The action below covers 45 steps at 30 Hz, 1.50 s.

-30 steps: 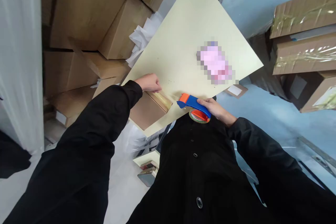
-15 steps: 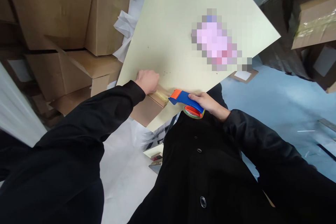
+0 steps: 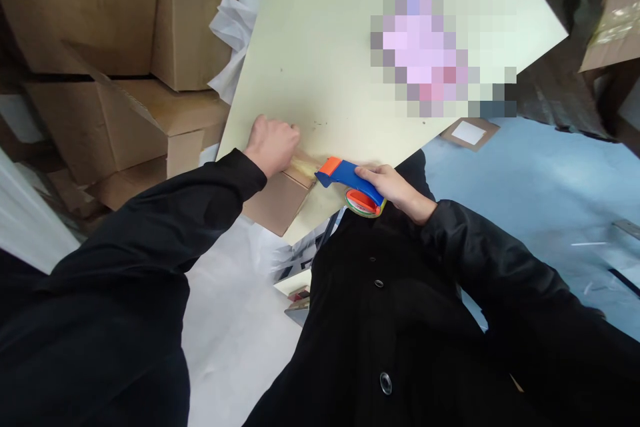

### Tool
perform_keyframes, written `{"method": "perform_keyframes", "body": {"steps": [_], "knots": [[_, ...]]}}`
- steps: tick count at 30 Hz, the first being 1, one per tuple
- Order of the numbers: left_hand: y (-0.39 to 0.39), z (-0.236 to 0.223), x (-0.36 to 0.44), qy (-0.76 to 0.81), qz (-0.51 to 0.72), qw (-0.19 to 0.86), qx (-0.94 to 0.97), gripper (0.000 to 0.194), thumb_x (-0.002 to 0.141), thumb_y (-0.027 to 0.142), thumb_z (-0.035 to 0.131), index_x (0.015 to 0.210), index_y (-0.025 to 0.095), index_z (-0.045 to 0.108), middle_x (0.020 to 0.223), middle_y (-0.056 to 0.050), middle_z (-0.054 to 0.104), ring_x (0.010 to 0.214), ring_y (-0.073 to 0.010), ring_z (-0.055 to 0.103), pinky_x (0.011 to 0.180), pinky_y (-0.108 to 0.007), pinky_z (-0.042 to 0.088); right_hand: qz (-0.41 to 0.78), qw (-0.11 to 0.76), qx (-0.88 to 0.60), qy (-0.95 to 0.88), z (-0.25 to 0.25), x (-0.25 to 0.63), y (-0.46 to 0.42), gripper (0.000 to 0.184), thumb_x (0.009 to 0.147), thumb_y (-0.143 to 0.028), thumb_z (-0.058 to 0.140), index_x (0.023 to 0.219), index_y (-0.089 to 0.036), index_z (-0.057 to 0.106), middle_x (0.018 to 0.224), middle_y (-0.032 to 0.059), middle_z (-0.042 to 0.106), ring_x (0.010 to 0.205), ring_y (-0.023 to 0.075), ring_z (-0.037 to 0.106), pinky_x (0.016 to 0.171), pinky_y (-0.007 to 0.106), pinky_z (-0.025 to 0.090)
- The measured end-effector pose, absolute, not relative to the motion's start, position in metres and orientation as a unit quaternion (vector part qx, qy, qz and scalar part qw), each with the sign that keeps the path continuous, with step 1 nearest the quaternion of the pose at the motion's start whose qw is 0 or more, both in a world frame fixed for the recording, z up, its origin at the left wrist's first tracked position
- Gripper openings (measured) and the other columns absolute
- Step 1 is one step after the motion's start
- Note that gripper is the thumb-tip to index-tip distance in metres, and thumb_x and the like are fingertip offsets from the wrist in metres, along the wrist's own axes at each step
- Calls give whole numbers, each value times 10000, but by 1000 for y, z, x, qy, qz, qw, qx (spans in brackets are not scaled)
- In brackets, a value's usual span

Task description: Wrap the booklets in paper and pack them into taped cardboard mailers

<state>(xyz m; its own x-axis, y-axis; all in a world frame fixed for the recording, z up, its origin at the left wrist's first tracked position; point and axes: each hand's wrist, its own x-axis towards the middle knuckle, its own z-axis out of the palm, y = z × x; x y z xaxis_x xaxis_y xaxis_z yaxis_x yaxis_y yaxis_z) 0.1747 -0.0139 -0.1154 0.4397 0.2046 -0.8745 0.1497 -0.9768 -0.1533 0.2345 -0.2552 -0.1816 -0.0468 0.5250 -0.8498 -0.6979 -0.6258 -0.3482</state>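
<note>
My right hand is closed around the handle of a blue and orange tape dispenser, with a roll of tape on its underside. The dispenser's orange head points left, beside the taped edge of a small cardboard box. That box lies at the near corner of a pale table. On the box's left part my left hand is closed, knuckles up; its fingertips are hidden. Yellowish clear tape runs along the box's upper edge, between the two hands.
A blurred-out pinkish item lies farther up the table. Large cardboard boxes are stacked at the left, with crumpled white paper beside them. More taped cartons stand at the right. A flat cardboard piece lies on the blue floor.
The view has shifted slightly, so the table and pinkish item appear farther up and right. Both hands, the dispenser and the box keep nearly the same arrangement.
</note>
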Motion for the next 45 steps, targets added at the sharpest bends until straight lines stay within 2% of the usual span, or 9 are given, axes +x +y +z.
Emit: {"method": "perform_keyframes", "body": {"steps": [4, 7, 14, 18, 22, 26, 32, 39, 45], "knots": [[-6, -110, 173, -106, 504, 36, -856, 638, 823, 355, 561, 1384, 105, 390, 1104, -178, 631, 1117, -355, 535, 954, -488, 291, 718, 426, -545, 81, -183, 230, -254, 249, 889, -340, 595, 906, -138, 740, 751, 25, 734, 628, 128, 647, 668, 234, 541], [4, -110, 173, -117, 503, 25, -856, 758, 803, 387, 602, 1428, 83, 300, 1150, -194, 611, 1141, -363, 507, 966, -505, 286, 716, 426, -547, 79, -185, 227, -256, 267, 882, -362, 601, 902, -135, 741, 741, 32, 732, 625, 132, 646, 656, 237, 536], [37, -131, 153, -198, 488, -45, -849, 688, 837, 498, 564, 1338, 50, 420, 1224, -202, 579, 1209, -373, 443, 1033, -536, 233, 711, 432, -551, 70, -188, 224, -260, 312, 869, -426, 604, 866, -143, 736, 729, 31, 721, 604, 122, 627, 620, 223, 514], [58, -131, 138, -192, 394, -80, -895, 561, 903, 486, 458, 1290, 82, 485, 1214, -159, 602, 1169, -317, 505, 1017, -475, 326, 716, 413, -559, 71, -186, 227, -259, 328, 869, -434, 599, 828, -137, 733, 705, 32, 712, 577, 118, 615, 614, 231, 511], [57, -110, 121, -84, 337, -151, -926, 549, 887, 546, 448, 1254, 151, 548, 1283, -127, 585, 1185, -276, 539, 1003, -407, 395, 723, 403, -557, 65, -184, 233, -257, 323, 867, -434, 607, 832, -140, 735, 693, 29, 712, 575, 119, 618, 615, 230, 513], [38, -97, 99, 74, 344, -202, -914, 639, 804, 625, 539, 1257, 176, 562, 1378, -137, 527, 1309, -318, 445, 1085, -470, 320, 724, 394, -561, 76, -181, 239, -251, 274, 867, -397, 621, 856, -149, 736, 728, 34, 728, 603, 127, 635, 609, 228, 518], [35, -118, 75, 62, 302, -201, -930, 594, 781, 687, 524, 1096, 202, 658, 1124, -126, 680, 1136, -307, 591, 990, -461, 410, 722, 349, -594, 64, -178, 253, -241, 324, 874, -420, 591, 781, -138, 720, 694, 52, 718, 580, 143, 627, 576, 249, 516], [37, -129, 45, -83, 192, -153, -966, 682, 766, 788, 404, 949, 189, 675, 919, -117, 709, 884, -275, 652, 844, -421, 455, 730, 363, -578, 34, -177, 286, -187, 291, 881, -427, 569, 867, -163, 692, 807, 39, 734, 674, 158, 656, 667, 264, 544], [27, -130, 28, -236, 167, -145, -946, 556, 826, 678, 436, 968, 190, 661, 906, -107, 704, 906, -276, 639, 863, -400, 417, 761, 325, -559, 55, -170, 298, -137, 283, 913, -370, 518, 767, -153, 628, 675, 37, 683, 602, 150, 622, 675, 277, 549]]}}
